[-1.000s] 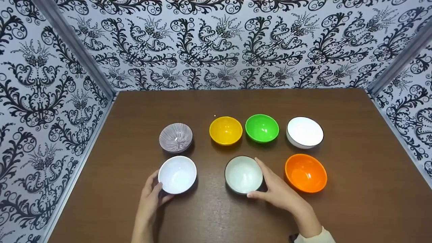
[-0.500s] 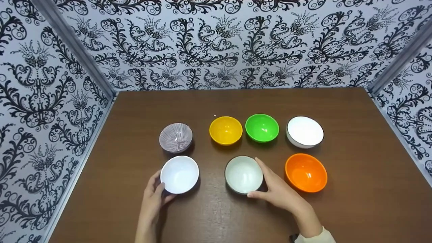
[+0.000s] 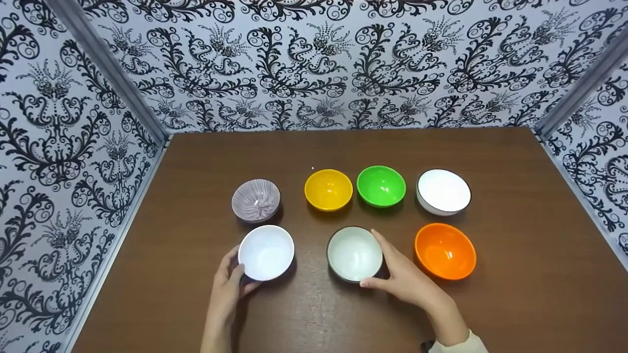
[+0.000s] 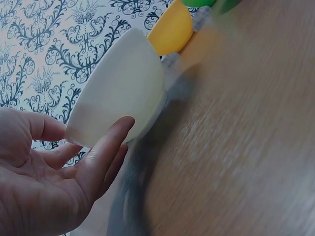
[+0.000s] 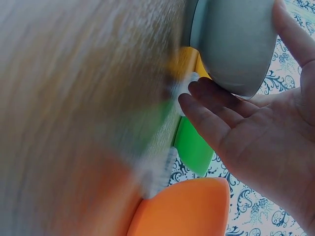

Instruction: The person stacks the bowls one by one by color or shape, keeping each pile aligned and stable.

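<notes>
In the head view my left hand holds a white bowl by its left side, thumb near the rim and fingers around the wall. The left wrist view shows that bowl from the side, its foot close to the tabletop and fingers spread under its wall. My right hand grips a pale grey-green bowl with a dark rim, thumb at the near edge and a finger at the far right edge. From the right wrist, the grey-green bowl appears between thumb and fingers. Both bowls face upward, a gap between them.
Behind stand a purple-grey striped bowl, a yellow bowl, a green bowl and another white bowl. An orange bowl sits right of my right hand. Patterned walls bound the brown table.
My left hand has moved the white bowl a little to the right, toward the grey-green bowl. The right hand and the other bowls have stayed where they were.
</notes>
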